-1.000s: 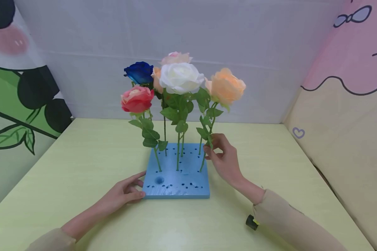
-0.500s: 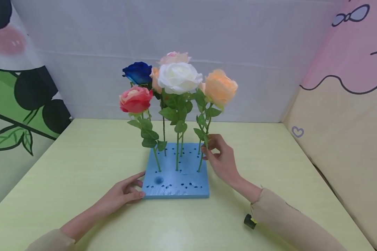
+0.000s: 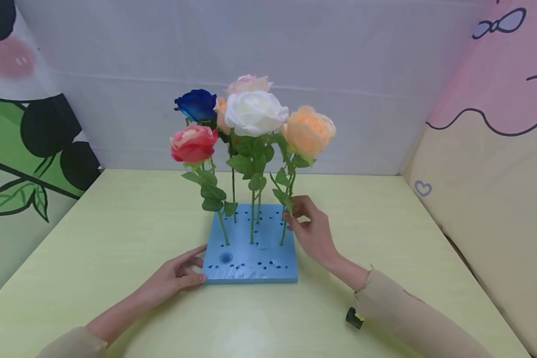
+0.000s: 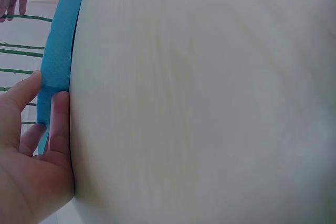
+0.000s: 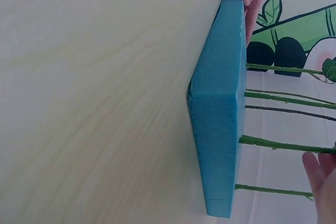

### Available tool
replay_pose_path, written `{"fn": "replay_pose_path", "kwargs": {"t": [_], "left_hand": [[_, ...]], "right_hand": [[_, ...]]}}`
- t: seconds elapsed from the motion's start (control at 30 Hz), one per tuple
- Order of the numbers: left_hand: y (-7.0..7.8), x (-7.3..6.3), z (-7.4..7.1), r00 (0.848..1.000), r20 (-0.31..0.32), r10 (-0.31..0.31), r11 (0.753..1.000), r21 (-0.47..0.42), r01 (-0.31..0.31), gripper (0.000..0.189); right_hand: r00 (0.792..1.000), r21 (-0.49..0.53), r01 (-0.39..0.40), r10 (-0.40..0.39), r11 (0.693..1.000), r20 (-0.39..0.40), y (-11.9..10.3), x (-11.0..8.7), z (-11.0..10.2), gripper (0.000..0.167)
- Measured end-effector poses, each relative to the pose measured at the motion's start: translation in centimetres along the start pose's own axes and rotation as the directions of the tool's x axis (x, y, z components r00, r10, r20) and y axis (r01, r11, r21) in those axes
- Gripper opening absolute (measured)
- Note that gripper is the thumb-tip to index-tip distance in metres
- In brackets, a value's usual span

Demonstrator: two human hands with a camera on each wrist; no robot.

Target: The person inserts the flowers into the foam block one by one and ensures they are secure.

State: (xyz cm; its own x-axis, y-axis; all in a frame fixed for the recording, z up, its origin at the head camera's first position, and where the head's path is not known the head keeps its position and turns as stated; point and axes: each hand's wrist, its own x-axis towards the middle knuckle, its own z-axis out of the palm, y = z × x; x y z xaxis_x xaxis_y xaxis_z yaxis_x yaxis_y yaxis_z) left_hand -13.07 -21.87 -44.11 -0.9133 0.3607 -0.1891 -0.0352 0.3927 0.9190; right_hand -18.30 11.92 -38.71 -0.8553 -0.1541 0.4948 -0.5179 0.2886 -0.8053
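Observation:
In the head view a light blue foam block (image 3: 259,256) with rows of small holes lies flat on the table. My left hand (image 3: 179,276) rests against its left side, thumb at the front corner and index finger along the edge. With thumb and fingers, my right hand (image 3: 311,228) pinches the leafy stem of a peach rose (image 3: 311,132) low down; the stem's foot stands at a hole on the block's right. Also upright in the block are a white rose (image 3: 256,114), a red-pink rose (image 3: 194,143), a blue rose (image 3: 197,105) and a pale pink rose (image 3: 248,83).
Another peach rose (image 3: 221,113) is partly hidden behind the white one. A small black object (image 3: 354,318) with a yellow bit lies by the right sleeve (image 3: 407,303). The pale table (image 3: 130,214) meets a cloth wall (image 3: 130,119) behind; printed panels flank both sides.
My right hand has shifted left with the peach rose, whose bloom moved left and slightly down as its stem became more upright. My left hand and the block stay nearly still.

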Motion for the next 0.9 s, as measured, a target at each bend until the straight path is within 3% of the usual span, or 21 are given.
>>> {"fn": "replay_pose_path", "kwargs": {"t": [0.4,0.63,0.9], "left_hand": [[-0.1,-0.2,-0.3,1.0,0.026,0.012,0.999,-0.04,-0.011,0.078],[-0.1,-0.1,-0.3,0.998,0.037,0.058,0.997,-0.057,-0.056,0.079],[0.0,-0.2,-0.2,0.999,0.031,0.024,0.998,-0.052,-0.022,0.08]], "right_hand": [[0.999,-0.073,0.041,-0.038,0.996,0.033,-0.1,0.1,-0.1,0.022],[0.997,-0.08,0.053,-0.048,0.995,0.063,0.7,-0.3,0.1,0.02],[0.997,-0.106,0.058,-0.052,0.993,0.06,0.9,-0.5,0.5,0.021]]}}
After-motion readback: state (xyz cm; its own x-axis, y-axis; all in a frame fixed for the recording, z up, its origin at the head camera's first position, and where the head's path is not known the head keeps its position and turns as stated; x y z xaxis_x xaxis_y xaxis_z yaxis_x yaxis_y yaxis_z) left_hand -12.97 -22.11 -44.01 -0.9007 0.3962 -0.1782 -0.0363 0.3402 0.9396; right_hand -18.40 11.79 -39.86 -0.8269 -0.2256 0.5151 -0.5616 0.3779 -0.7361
